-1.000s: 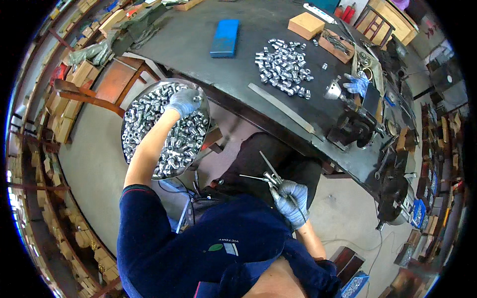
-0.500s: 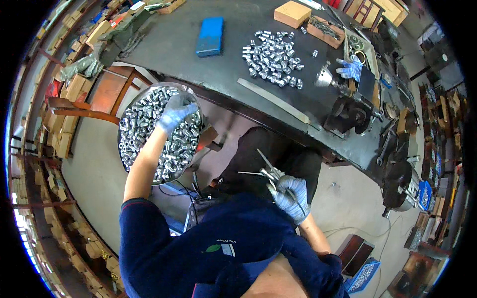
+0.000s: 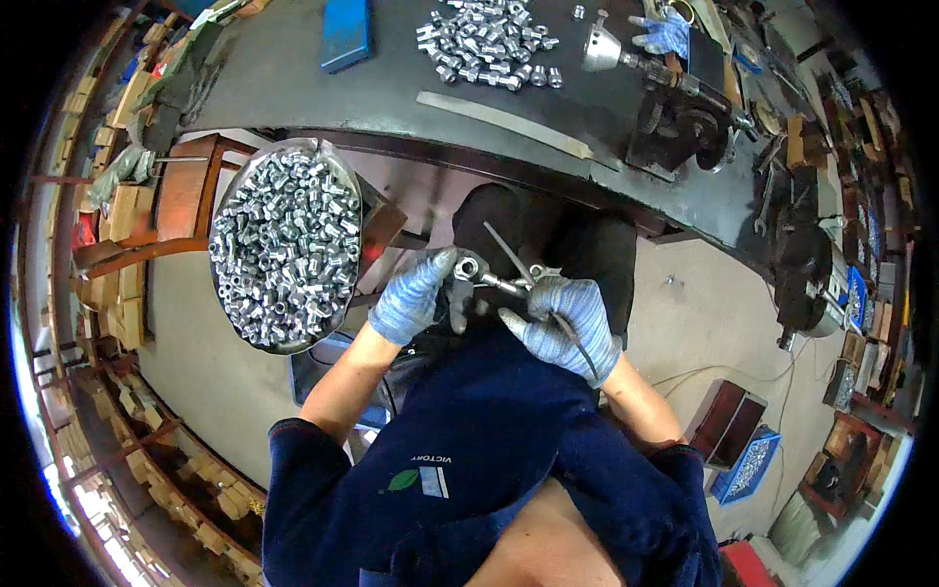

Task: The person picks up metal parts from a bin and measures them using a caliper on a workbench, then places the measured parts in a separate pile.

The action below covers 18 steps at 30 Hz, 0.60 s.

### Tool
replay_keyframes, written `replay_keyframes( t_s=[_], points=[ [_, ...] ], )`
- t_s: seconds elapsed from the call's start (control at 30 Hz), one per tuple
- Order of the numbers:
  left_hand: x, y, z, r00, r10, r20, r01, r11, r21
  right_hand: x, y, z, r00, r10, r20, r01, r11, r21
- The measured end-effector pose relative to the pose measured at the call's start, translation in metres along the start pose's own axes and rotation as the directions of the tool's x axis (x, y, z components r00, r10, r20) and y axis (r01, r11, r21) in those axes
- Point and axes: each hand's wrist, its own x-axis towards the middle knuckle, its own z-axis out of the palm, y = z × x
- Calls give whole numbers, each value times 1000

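My left hand (image 3: 409, 298), in a blue-grey knit glove, holds a shiny metal fitting (image 3: 470, 267) with its round hole facing up. My right hand (image 3: 572, 323), gloved alike, is closed around a thin dark rod (image 3: 503, 245), which looks like a slim file and sticks out at both ends of the grip. A bright metal tool (image 3: 501, 285) with a short shaft also reaches from the right fingers to the fitting. Both hands are close together above my lap. To the left, a round metal pan (image 3: 357, 210) is heaped with fittings (image 3: 284, 249).
The dark workbench (image 3: 323, 110) carries a pile of fittings (image 3: 484, 44), a blue box (image 3: 346, 34), a long flat metal bar (image 3: 504, 119) and a vise-like machine (image 3: 685, 127). A wooden chair (image 3: 186, 201) stands left. On the floor at right is a blue crate (image 3: 748, 467) of parts.
My left hand has come out of the pan with a fitting and moved right to my right hand. My view has shifted, so the bench sits higher in the picture.
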Motion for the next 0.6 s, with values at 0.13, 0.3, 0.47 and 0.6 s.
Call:
replay_keyframes(
  t_s=[0.13, 0.3, 0.47, 0.6],
  points=[
    [2, 16, -4, 999, 24, 30, -32, 952, 303, 1, -4, -4, 995, 37, 93, -22, 987, -161],
    [4, 38, 3, 993, 74, 97, -121, 679, 724, 3, -6, -2, 989, 68, 132, -30, 962, -271],
    [7, 40, 4, 986, 94, 139, -163, 728, 666, 0, 3, 1, 995, 77, 66, -69, 992, -107],
    [11, 52, 7, 970, 216, 107, -217, 583, 783, -4, 4, -3, 988, 157, 5, -156, 984, -80]
  ],
)
